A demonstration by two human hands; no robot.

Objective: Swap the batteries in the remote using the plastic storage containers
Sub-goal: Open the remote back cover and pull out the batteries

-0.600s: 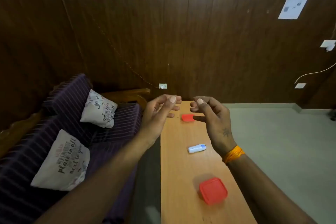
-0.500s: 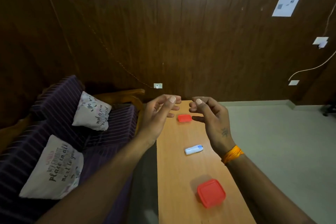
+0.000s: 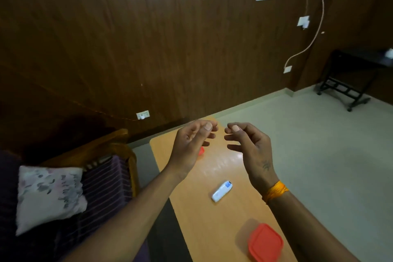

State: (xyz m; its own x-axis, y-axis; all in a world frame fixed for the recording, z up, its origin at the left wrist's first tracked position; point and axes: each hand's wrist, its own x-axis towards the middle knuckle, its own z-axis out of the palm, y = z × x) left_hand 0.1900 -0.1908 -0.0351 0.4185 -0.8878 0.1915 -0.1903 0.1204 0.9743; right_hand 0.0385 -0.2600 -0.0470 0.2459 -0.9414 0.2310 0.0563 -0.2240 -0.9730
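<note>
A small white remote [image 3: 221, 191] lies on the narrow wooden table [image 3: 212, 229], between my forearms. A red-lidded plastic container [image 3: 265, 243] sits near the table's front right. A second red container [image 3: 201, 151] is farther back, mostly hidden behind my left hand [image 3: 192, 144]. My left hand and my right hand [image 3: 248, 144] hover above the far half of the table, fingers curled and apart, fingertips facing each other, holding nothing. An orange thread band circles my right wrist.
A striped sofa [image 3: 102, 178] with a printed cushion [image 3: 50, 197] stands close along the table's left edge. A dark wood-panelled wall [image 3: 170, 38] lies beyond the table's far end. Pale floor and a black wheeled stand [image 3: 348, 78] are to the right.
The camera has swung right and tilted, so the table now runs diagonally. My hands stay raised and empty, a little farther apart; the far container is now largely covered by my left hand.
</note>
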